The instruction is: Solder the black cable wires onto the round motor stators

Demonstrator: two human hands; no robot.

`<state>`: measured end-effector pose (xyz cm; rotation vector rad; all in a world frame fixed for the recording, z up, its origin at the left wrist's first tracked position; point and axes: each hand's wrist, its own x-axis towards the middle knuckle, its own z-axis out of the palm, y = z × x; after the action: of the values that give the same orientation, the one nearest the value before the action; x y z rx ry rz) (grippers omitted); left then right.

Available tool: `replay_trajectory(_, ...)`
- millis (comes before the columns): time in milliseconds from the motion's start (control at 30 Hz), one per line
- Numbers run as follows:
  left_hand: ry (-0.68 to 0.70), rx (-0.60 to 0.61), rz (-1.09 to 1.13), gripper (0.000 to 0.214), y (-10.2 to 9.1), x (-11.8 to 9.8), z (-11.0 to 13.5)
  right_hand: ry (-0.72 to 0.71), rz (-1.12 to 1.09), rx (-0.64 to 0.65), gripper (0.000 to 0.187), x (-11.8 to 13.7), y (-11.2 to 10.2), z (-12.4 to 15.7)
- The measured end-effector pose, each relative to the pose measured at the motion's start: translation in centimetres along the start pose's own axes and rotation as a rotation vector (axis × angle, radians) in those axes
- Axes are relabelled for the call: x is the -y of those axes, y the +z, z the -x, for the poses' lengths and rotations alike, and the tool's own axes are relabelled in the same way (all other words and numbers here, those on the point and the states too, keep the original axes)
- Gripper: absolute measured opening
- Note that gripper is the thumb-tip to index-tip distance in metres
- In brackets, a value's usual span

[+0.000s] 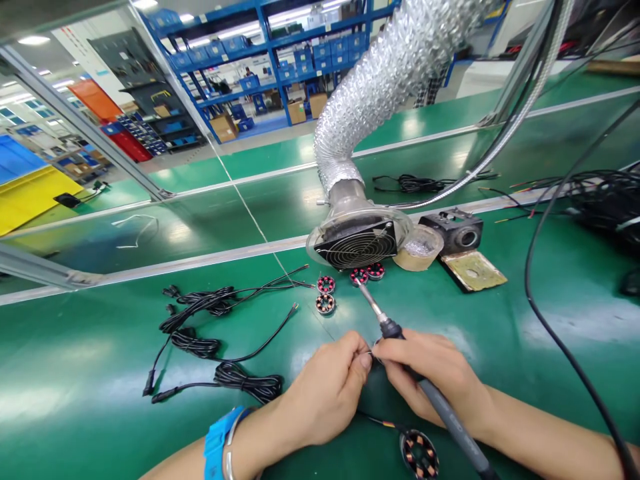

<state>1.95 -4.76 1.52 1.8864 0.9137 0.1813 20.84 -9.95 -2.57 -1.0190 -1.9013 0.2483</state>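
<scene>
My right hand is closed around the dark handle of a soldering iron, its tip pointing up and away toward the small coil rings. My left hand pinches the end of a thin solder wire, which runs down from the upper left. The fingertips of both hands nearly meet, and a small loop of wire shows between them. Below my hands lies a motor stator with copper coils and a cable leading left. Farther off sit stators with red coils and one with copper coils.
A fume extractor fan on a silver duct hangs over the bench. Right of it are a tape roll, an iron stand and a sponge tray. Coiled black cables lie left; the iron's cord crosses right.
</scene>
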Motion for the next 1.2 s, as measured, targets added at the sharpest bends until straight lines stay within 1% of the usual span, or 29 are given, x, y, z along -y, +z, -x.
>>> replay_trajectory(67,0.005,-0.020,-0.036,0.023,0.0,0.0,0.0,0.049,-0.059,0.013,0.034,0.1,-0.2,0.1)
replay_trajectory(100,-0.001,-0.013,-0.007,0.024,0.0,0.1,0.0,0.061,-0.084,0.024,0.035,0.1,-0.2,0.2)
replay_trajectory(200,-0.058,0.008,0.217,0.028,0.5,0.9,-0.4,0.025,-0.083,0.036,0.036,0.3,-0.2,0.5)
replay_trajectory(333,-0.169,0.003,0.563,0.036,1.2,1.7,-1.0,-0.059,0.001,0.031,0.033,0.3,-0.1,0.9)
replay_trajectory(433,-0.276,0.040,0.784,0.040,1.4,1.6,-1.3,-0.109,0.089,0.048,0.029,0.2,-0.1,1.1)
replay_trajectory(500,-0.335,0.064,0.873,0.040,1.3,1.3,-1.3,-0.127,0.125,0.036,0.027,0.2,-0.1,1.1)
replay_trajectory(600,-0.382,0.139,0.886,0.038,1.3,0.9,-1.3,-0.106,0.097,-0.005,0.027,0.3,0.0,0.9)
replay_trajectory(667,-0.384,0.159,0.871,0.038,1.3,0.8,-1.3,-0.064,0.027,-0.016,0.029,0.3,0.0,0.6)
replay_trajectory(767,-0.337,0.098,0.836,0.044,1.3,0.9,-1.3,0.028,-0.088,-0.017,0.029,0.3,-0.1,0.3)
replay_trajectory(833,-0.316,0.079,0.808,0.047,1.3,1.1,-1.4,0.068,-0.129,-0.016,0.031,0.2,-0.2,0.2)
replay_trajectory(933,-0.319,0.088,0.790,0.047,1.2,1.2,-1.4,0.077,-0.130,-0.006,0.033,0.2,-0.3,0.3)
replay_trajectory(1067,-0.295,0.087,0.763,0.049,1.2,1.2,-1.3,0.059,-0.076,0.017,0.033,0.0,-0.2,0.5)
replay_trajectory(1200,-0.287,0.090,0.747,0.047,1.3,1.5,-1.3,0.046,-0.057,0.008,0.032,-0.1,0.0,0.6)
